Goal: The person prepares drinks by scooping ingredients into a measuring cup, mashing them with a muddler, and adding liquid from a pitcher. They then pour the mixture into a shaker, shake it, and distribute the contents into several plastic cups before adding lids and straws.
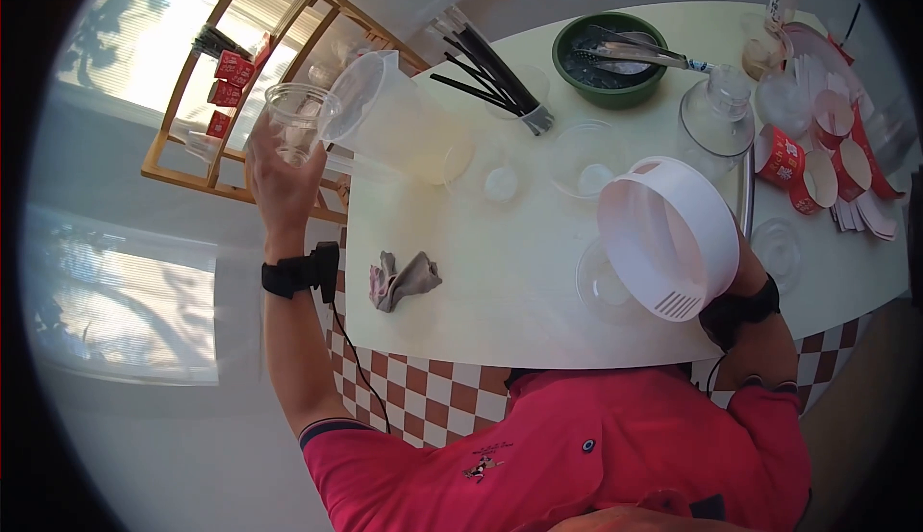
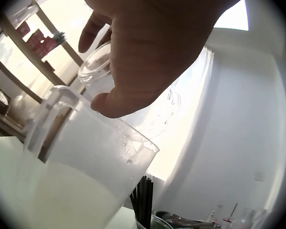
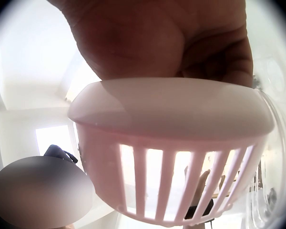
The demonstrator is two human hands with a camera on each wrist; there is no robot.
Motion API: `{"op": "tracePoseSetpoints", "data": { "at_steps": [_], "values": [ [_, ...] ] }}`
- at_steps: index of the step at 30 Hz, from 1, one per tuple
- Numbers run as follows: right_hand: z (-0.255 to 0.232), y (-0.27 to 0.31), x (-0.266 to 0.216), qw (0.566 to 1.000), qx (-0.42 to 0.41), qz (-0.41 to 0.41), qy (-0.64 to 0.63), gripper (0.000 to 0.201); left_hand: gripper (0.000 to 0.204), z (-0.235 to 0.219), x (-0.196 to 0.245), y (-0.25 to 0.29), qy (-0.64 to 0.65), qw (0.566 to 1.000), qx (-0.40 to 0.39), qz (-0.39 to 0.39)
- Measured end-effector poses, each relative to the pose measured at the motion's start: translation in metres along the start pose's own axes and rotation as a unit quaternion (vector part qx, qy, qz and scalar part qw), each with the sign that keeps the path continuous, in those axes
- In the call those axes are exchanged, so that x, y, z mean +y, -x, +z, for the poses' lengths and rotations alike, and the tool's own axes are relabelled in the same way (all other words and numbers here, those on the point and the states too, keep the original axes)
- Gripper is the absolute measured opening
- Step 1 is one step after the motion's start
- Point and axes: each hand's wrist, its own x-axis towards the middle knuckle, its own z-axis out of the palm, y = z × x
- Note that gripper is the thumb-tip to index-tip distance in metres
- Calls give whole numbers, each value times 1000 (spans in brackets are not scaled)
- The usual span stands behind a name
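My left hand [image 1: 284,174] is raised over the table's left end and grips a clear plastic cup [image 1: 300,109] with a wide, open mouth. Just beside the cup stands a translucent pitcher [image 1: 385,133], its handle towards the hand; pale liquid shows inside it in the left wrist view. On the other side, my right hand [image 3: 171,43] holds a pale pink plastic basket [image 1: 711,234] by its outside. The basket is tipped on its side, and the slots [image 3: 178,186] in it show in the right wrist view. It overlaps a clear round lid [image 1: 601,287] on the table.
A grey cloth [image 1: 404,280] lies near the front edge. Farther back stand black straws [image 1: 495,71] in a container and a green bowl [image 1: 615,98] with tongs. A clear bottle [image 1: 716,119] and red paper cup sleeves [image 1: 784,159] are at the right. A wooden rack [image 1: 183,181] stands left.
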Motion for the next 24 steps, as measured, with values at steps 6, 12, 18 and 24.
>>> {"op": "tracePoseSetpoints", "data": {
  "at_steps": [6,12,18,24],
  "values": [
    [-3,15,30,998,42,21,44,65,80,-3,18,76,328,942,48,-52],
    [-10,20,13,997,23,47,58,64,84,30,64,177,463,862,-6,-205],
    [-13,26,11,997,19,54,49,63,86,67,86,237,524,778,-73,-339],
    [-18,27,11,997,12,72,-9,63,87,80,92,246,440,844,-90,-294]
  ]
}}
